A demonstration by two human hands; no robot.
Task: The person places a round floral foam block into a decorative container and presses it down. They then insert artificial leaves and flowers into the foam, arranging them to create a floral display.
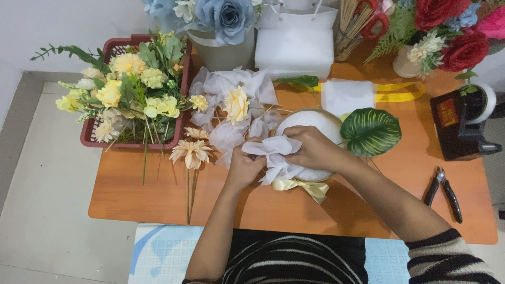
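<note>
Orange table point(131, 200) carried everything. Both hands pinched a white organza tuft point(273, 152) at centre: left hand point(244, 168) closed on its left end, right hand point(314, 150) closed over its right, pressed w/ it against a white foam dome point(310, 122) w/ yellow ribbon bow point(302, 188). Big green leaf point(371, 131) just right; red basket point(173, 131) of yellow flowers at left; pliers point(444, 192) far right.
</note>
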